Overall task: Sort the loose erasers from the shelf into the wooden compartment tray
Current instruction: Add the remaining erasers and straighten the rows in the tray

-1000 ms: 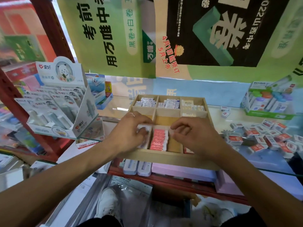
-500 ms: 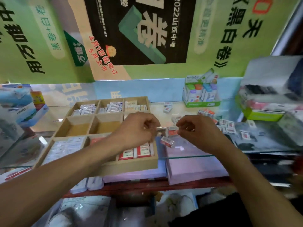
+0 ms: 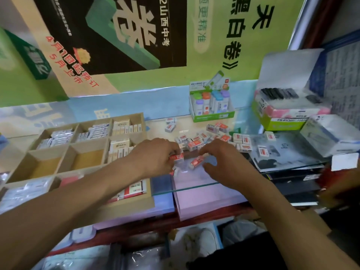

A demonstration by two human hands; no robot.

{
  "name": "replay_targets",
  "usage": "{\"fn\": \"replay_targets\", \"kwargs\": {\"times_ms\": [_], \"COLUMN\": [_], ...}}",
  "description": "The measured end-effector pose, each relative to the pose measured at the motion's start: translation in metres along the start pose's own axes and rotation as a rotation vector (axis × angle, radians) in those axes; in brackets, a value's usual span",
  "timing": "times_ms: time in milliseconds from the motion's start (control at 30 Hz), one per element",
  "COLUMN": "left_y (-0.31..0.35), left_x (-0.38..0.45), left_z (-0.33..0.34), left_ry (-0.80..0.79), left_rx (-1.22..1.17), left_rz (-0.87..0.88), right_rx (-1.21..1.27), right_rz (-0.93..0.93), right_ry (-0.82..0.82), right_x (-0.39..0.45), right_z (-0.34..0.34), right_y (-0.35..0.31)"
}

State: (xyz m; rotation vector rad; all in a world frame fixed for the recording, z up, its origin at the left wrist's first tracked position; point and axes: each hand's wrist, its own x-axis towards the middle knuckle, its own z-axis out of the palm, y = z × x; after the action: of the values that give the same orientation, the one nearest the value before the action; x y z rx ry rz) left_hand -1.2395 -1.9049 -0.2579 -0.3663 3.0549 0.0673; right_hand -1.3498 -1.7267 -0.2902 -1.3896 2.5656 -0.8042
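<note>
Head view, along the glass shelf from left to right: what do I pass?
wooden compartment tray → left hand gripping a red-and-white eraser → right hand by another eraser → scattered loose erasers → white boxes at the far right.

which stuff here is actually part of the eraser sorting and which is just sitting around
Part of the job:
- loose erasers scattered on the glass shelf
- wooden compartment tray
- red-sleeved eraser held by the left hand
- red-sleeved eraser at the right hand

Just lying about:
- green display box of coloured items
- open box at right
- posters behind
</note>
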Motion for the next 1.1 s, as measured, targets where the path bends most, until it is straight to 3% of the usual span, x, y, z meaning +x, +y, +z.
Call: {"fn": "replay_targets", "kwargs": {"times_ms": [167, 267, 533, 767, 967, 1100], "left_y": [-0.002, -0.006, -0.010, -0.014, -0.017, -0.018], "left_x": [0.000, 0.000, -0.003, 0.000, 0.001, 0.001], "left_z": [0.012, 0.013, 0.007, -0.002, 0.003, 0.003], "left_ry": [0.143, 0.178, 0.098, 0.112, 0.102, 0.068], "left_rx": [0.018, -0.017, -0.291, -0.439, -0.204, -0.243], "left_rz": [-0.029, -0.063, -0.075, -0.065, 0.038, 0.048], "right_rx": [-0.164, -0.253, -0.330, -0.091, -0.105, -0.189], "right_rz": [-0.163, -0.160, -0.077, -0.002, -0.012, -0.034], "right_ry": [-0.062, -0.041, -0.158, 0.095, -0.009, -0.063], "right_x": [0.003, 0.009, 0.020, 0.018, 0.007, 0.005], "right_z": [0.017, 0.017, 0.002, -0.005, 0.003, 0.009], "right_y": [-0.013, -0.014, -0.019, -0.013, -0.015, -0.020]}}
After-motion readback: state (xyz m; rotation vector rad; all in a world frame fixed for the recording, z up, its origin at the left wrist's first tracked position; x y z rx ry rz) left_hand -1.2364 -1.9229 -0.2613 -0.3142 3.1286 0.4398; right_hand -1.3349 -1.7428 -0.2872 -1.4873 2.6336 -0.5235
